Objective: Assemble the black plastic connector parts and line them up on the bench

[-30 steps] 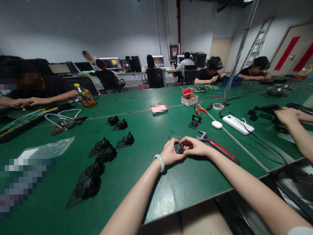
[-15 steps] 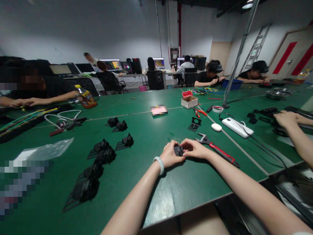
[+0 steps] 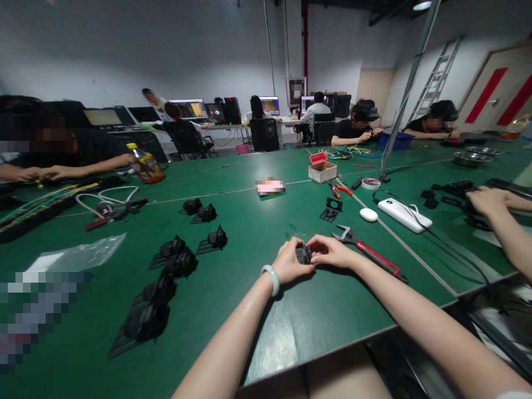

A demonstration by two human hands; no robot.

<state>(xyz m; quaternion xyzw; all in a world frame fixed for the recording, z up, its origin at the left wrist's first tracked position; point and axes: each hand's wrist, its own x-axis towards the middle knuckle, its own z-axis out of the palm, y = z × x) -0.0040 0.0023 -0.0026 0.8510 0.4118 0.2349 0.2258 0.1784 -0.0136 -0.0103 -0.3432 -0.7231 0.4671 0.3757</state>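
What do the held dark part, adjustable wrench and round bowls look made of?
Held part: dull dark grey, likely matte plastic; coated metal possible.
Adjustable wrench: grey, sheeny head, probably steel; red-and-black handle, likely plastic or rubber.
Round bowls: silvery with bright reflections, probably polished metal.

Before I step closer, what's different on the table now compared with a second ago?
Very little: the whole picture has shifted slightly, as the worn camera moved. Nothing was visibly picked up or let go. The left hand and right hand stay together at the small black part. The red-handled wrench, the flat black bracket and the black assemblies stayed put.
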